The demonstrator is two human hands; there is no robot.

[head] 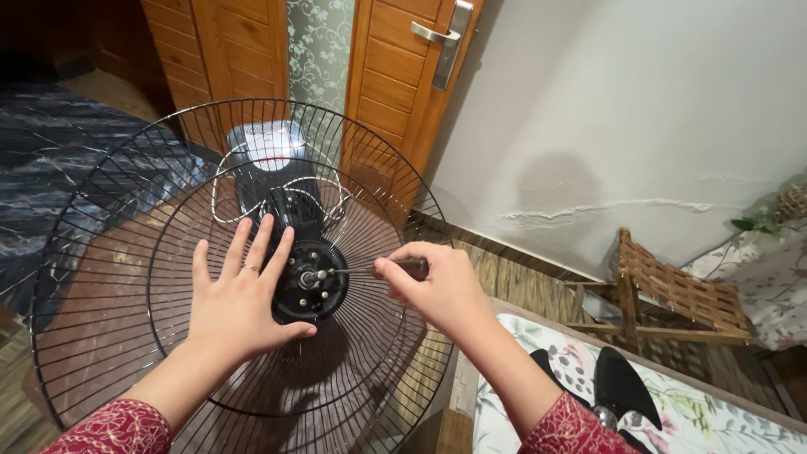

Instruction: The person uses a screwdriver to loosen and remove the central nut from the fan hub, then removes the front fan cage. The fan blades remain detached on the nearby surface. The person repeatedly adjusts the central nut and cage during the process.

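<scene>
a black wire fan guard (101, 277) fills the left and centre of the frame, its round rear grille facing the camera with the black motor hub (309, 282) just left of centre. the left hand (244, 298) lies flat and spread wide on the grille wires, fingers pointing up toward the top of the frame, its thumb touching the lower edge of the hub; a ring shows on one finger. the right hand (441, 286), right of centre, is closed around the dark handle of a screwdriver (370, 270), whose thin metal shaft runs leftward and meets the middle of the hub. behind the hub, in the upper middle, sits the fan's grey motor housing (267, 151). both forearms come up from the bottom edge in red patterned sleeves (118, 429). at the lower right a black fan blade (618, 387) lies on a floral-print cushion (714, 420). a small slatted wooden chair (672, 290) stands at the right against a white wall (630, 109), and a wooden door (395, 76) with a metal handle (445, 38) is at the top centre.
</scene>
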